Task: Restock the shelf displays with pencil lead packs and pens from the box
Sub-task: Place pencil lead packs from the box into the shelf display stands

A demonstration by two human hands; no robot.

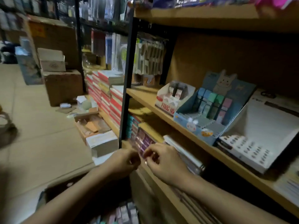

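Both hands meet at the front edge of the lower shelf. My left hand (124, 160) and my right hand (163, 159) have curled fingers and pinch the near end of a row of purple and pink pencil lead packs (143, 142), which runs back onto that shelf. The image is blurred, so the exact grip is unclear. An open box (120, 213) with several pastel packs sits at the bottom, below my forearms. On the middle shelf stand a white and red display (168, 104) with dark packs, a blue display (194, 125) with pastel packs, and a white tray (252, 149) of pens.
A black upright post (127, 81) divides the shelving just left of my hands. Stacked red and white books (106, 92) fill the left bay. Cardboard boxes (63, 84) and loose packaging lie on the tiled floor (32, 126). Notebooks (186, 152) lie on the lower shelf right of the packs.
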